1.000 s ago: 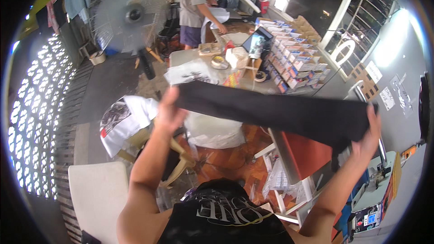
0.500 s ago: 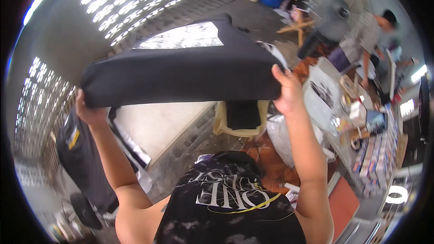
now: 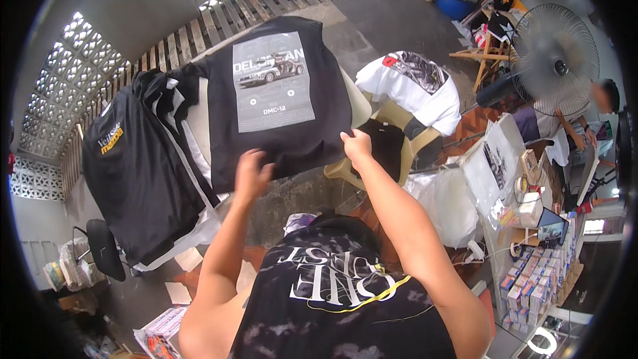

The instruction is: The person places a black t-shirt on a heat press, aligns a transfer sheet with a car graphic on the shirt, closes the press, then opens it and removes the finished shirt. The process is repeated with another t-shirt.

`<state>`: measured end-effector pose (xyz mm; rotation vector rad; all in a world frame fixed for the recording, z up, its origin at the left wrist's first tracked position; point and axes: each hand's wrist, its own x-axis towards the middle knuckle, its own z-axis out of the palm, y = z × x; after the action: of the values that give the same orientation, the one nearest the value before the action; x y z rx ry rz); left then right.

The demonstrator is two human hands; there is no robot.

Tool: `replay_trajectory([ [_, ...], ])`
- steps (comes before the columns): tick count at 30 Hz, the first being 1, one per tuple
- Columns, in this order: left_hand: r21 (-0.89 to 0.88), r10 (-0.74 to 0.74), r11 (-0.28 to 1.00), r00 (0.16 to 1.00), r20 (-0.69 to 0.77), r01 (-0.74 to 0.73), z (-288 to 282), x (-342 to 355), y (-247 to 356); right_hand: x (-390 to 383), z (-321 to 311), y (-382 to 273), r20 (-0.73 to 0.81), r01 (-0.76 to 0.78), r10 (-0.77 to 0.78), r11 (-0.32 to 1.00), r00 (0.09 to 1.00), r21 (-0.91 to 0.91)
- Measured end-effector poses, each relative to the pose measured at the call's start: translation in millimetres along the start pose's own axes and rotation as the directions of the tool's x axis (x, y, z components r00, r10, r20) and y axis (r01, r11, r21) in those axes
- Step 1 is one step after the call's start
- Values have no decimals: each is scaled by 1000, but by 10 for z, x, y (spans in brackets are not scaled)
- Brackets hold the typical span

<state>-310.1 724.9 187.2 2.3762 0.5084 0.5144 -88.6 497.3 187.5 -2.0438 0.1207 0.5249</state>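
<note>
**Left grip loose, right grip pinching a black shirt**

On the far left, dark clothes hang down in a heap of folds, with a yellow and white print facing out. Maybe they hang that way so they do not get squashed.

Next comes the left hand. Its fingers are spread a bit and look blurry. It is right by the near edge of the black shirt, but I cannot tell if it touches.

The black shirt lies on a pale tabletop, in front of both hands. Its car picture faces up, perhaps so it can be seen well and does not crease.

The right hand has its thumb and fingers closed on the shirt's near right corner, likely to pull the cloth flat.

Farther right, a white shirt hangs over a cream chair, maybe to stay off the floor. Then small boxes stand in neat rows, which saves room.
</note>
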Motion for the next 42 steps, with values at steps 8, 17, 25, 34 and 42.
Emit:
replay_trajectory([
  [8,-355,155,927,986,60,-124,1172,651,1116,-269,85,-297,378,97,-140,987,915,131],
  [17,-776,-264,-291,733,627,559,868,965,770,-377,-138,-412,12,569,-578,800,816,-191],
  [25,-785,-231,-331,762,605,523,718,914,921,-361,178,-570,50,796,-832,509,553,-328],
  [34,-815,-339,-253,741,580,522,589,945,927,-324,133,-509,101,858,-860,476,499,-191],
  [42,-802,-364,-282,715,597,527,508,950,939,-262,62,-454,105,865,-870,455,483,-209],
])
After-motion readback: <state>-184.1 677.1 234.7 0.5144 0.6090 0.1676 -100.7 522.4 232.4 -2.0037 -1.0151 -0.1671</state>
